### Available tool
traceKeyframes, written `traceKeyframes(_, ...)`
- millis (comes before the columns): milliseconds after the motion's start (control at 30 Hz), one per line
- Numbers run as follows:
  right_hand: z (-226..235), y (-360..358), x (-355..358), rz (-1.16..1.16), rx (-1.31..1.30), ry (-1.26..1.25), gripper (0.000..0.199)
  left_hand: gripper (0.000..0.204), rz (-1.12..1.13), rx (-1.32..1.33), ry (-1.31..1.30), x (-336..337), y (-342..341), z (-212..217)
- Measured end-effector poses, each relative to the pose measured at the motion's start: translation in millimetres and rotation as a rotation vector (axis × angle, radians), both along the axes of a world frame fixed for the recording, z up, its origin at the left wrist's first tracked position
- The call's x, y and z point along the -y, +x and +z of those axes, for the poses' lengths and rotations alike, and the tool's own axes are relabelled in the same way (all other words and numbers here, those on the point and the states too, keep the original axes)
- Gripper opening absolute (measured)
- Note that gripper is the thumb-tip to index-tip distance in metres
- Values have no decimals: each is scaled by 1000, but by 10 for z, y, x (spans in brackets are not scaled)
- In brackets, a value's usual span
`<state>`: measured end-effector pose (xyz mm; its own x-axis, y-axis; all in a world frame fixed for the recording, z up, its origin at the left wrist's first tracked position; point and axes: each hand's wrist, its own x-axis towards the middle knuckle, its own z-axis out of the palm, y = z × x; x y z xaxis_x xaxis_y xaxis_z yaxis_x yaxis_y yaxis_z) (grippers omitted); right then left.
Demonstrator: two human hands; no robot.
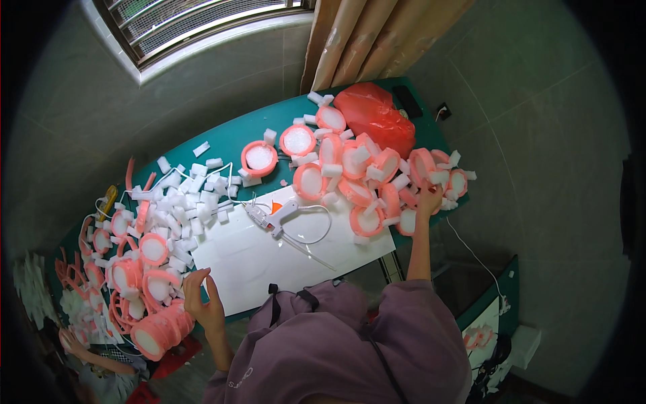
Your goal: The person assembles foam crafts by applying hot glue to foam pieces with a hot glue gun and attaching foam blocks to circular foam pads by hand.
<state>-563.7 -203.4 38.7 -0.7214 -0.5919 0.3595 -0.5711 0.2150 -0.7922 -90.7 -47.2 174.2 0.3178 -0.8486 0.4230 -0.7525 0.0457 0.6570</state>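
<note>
Left hand [202, 301] — fingers spread, touching a stack of pink foam rings with white foam centres [163, 330] at the green desk's [235, 135] left front edge. Right hand [428, 200] rests on the pink ring pile [377, 175] near the right edge; grip unclear. White glue gun [276, 215] lies mid-desk on a white sheet [269, 259].

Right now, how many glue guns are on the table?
1: a white glue gun lies on the white sheet mid-table. Others may be hidden under the foam pieces.

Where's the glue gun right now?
The glue gun lies near the middle of the table, on the far edge of the white sheet, between the foam blocks on the left and the pink rings on the right.
</note>
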Motion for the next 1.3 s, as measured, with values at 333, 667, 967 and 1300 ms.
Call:
traceKeyframes(333, 1089, 1261, -90, 357, -178, -477, 32, 23, -172, -302, 210, 27, -186, -90)
traceKeyframes(667, 1108, 2822, -693, 1430, -530, -443, 36, 55, -331, -1829, 221, 9, -273, -250)
traceKeyframes(967, 546, 2791, -617, 1294, -199, 122, 48, 41, 64, -1737, 77, -378, 233, -475)
traceKeyframes(1300, -384, 2805, -239, 1327, -781, 198, 46, 43, 7, -1892, 24, -357, 241, -358)
